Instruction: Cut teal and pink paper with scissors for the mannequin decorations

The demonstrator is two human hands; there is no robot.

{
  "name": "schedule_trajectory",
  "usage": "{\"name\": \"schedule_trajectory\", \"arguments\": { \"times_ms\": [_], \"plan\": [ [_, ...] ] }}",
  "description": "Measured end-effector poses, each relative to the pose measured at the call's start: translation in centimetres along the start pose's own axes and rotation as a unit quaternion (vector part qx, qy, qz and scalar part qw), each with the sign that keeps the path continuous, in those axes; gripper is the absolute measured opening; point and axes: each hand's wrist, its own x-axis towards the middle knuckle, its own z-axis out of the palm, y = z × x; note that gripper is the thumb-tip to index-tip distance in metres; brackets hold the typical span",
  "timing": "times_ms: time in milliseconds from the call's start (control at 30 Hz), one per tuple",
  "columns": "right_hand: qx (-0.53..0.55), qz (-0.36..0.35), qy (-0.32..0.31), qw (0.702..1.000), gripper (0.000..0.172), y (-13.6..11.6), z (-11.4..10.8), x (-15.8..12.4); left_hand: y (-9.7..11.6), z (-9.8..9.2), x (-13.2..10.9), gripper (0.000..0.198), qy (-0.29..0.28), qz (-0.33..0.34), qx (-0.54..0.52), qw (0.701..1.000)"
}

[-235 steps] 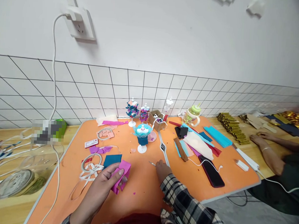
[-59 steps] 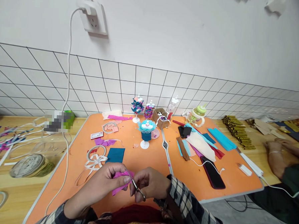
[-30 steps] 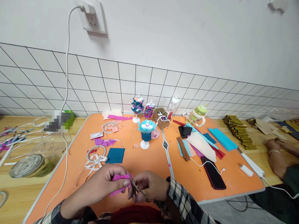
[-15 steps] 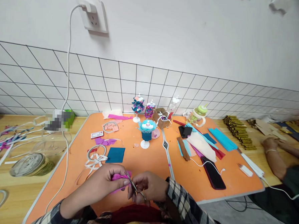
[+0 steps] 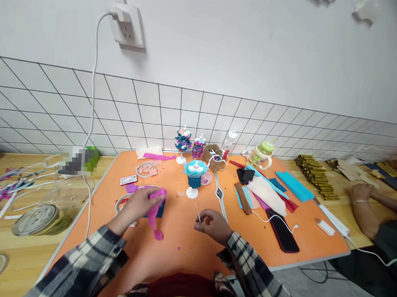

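Note:
My left hand [image 5: 141,204] pinches a strip of magenta crepe paper [image 5: 153,217], which hangs down over the table. Behind it, a dark teal paper square [image 5: 161,210] and a roll of tape [image 5: 119,203] are partly covered. In my right hand [image 5: 215,227] is a pair of small scissors [image 5: 198,214], blades pointing up and away from me. Between and beyond both hands stands a small white dress form [image 5: 192,192] wearing a teal paper skirt [image 5: 194,180] with a lighter blue ruffle. A tiny magenta scrap [image 5: 179,248] lies on the orange tabletop.
Two decorated dress forms [image 5: 183,141] and a small cardboard box [image 5: 214,160] stand at the back. Crepe paper strips [image 5: 294,186], a phone [image 5: 282,230] and a bottle [image 5: 261,155] are on the right. Another person's forearms [image 5: 364,215] rest farther right.
My hands have moved apart. The left went up and leftward with the magenta paper, which now hangs loose; the right drew away rightward with the scissors.

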Motion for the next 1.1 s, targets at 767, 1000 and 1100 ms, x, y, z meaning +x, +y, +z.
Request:
{"name": "schedule_trajectory", "arguments": {
  "times_ms": [767, 1000, 1100],
  "plan": [
    [-0.192, 0.219, 0.067, 0.954, 0.037, 9.3, -2.4, 3.5, -5.2, 0.0, 5.2, 0.063, 0.064, -0.084, 0.254, 0.961],
    [-0.183, 0.211, 0.045, 0.959, 0.036, 9.9, -2.1, 3.3, -6.3, -1.1, 6.3, 0.052, 0.083, -0.109, 0.25, 0.959],
    [-0.199, 0.193, 0.054, 0.959, 0.036, 10.1, -2.0, 3.3, -6.9, -1.8, 6.3, 0.065, 0.132, -0.126, 0.234, 0.955]
  ]
}}
